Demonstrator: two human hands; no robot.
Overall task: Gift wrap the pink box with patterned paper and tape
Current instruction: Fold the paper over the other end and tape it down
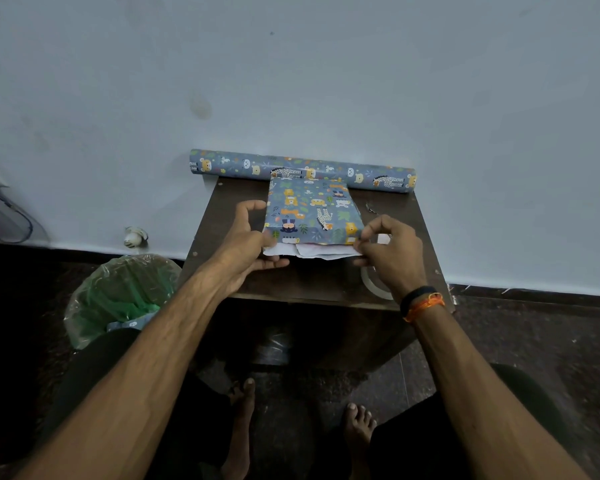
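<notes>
The box [312, 211] lies on the dark wooden table [319, 278], covered on top in blue animal-patterned paper. At its near end the white underside of the paper [321, 252] sticks out as loose flaps. My left hand [253, 242] holds the near left corner of the paper, thumb on the flap. At the near right corner my right hand [390, 252] pinches the paper's edge between thumb and fingers. A roll of clear tape [373, 282] lies on the table, partly hidden under my right hand.
The roll of the same patterned paper [302, 169] lies along the table's back edge against the pale wall. A bin with a green plastic liner [122, 296] stands on the floor left of the table. My bare feet are under the table's near edge.
</notes>
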